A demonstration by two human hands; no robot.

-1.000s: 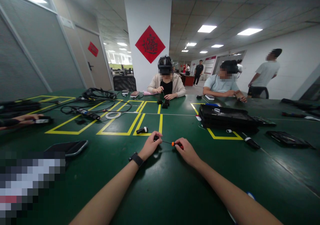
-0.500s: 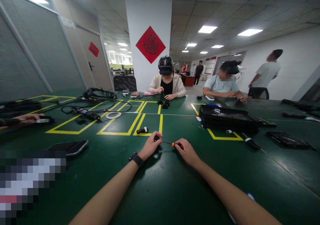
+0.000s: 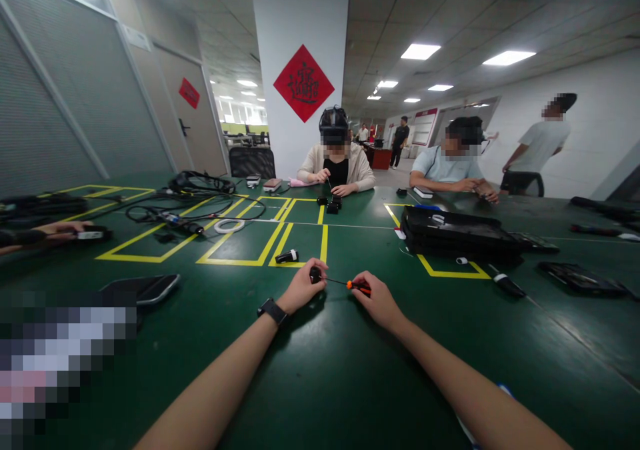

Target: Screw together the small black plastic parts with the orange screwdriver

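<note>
Left hand (image 3: pixel 301 289) pinching small black part (image 3: pixel 315 275) on green bench (image 3: pixel 350 370) mid-width; right hand (image 3: pixel 379 299) clasping orange-handled screwdriver (image 3: pixel 358 285), tip meeting the part.

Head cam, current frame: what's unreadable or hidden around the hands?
- Black part in the left hand: head view, fingers cover most of it; too small to identify.
- Screwdriver tip: too thin to see where it meets the part.
- Right hand grip: handle mostly hidden under the fingers.
- Lower left of the table: pixelated patch.
- Small black cylinder: too small to name.
</note>
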